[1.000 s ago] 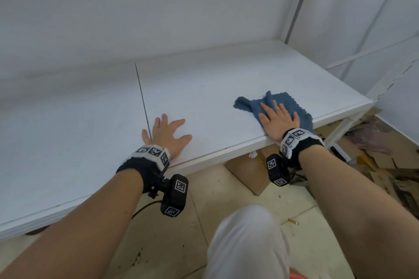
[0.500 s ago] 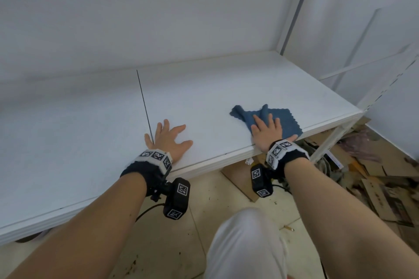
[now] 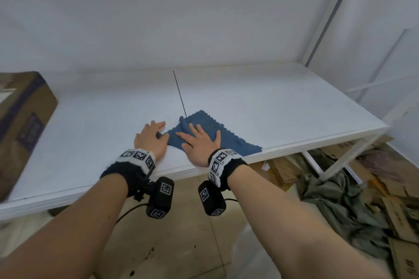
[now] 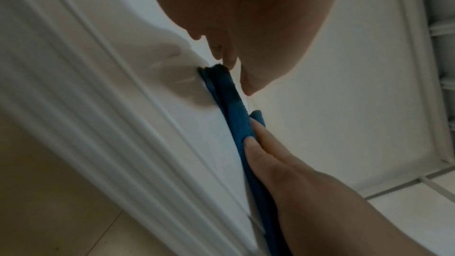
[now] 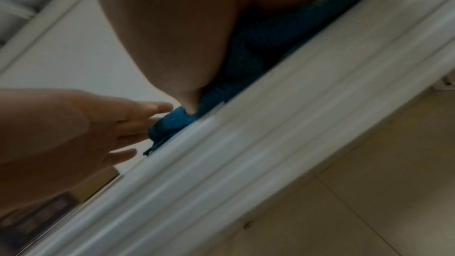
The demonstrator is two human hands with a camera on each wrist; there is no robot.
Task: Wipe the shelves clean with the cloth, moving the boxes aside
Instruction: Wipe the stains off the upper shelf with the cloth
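A blue cloth (image 3: pixel 223 135) lies spread near the front edge of the white shelf (image 3: pixel 283 106). My right hand (image 3: pixel 199 140) presses flat on the cloth's left half, fingers straight and spread. My left hand (image 3: pixel 150 135) rests flat on the shelf just left of it, its thumb touching the cloth's left corner. A brown cardboard box (image 3: pixel 21 124) stands on the shelf at the far left, apart from both hands. In the right wrist view the cloth (image 5: pixel 258 55) bunches under my right palm, with the straight fingers (image 5: pixel 145 108) of my left hand meeting its end. In the left wrist view the cloth (image 4: pixel 236 122) lies edge-on.
A dark seam (image 3: pixel 179 95) runs back across the shelf just behind the cloth. A white wall closes the back, and a metal upright (image 3: pixel 331 13) stands at the right rear corner. Flattened cardboard (image 3: pixel 399 217) and a green fabric heap (image 3: pixel 335 201) lie on the floor at right.
My right hand has slid the cloth left along the front edge until it meets my left hand. The head view has swung left, bringing the cardboard box into sight.
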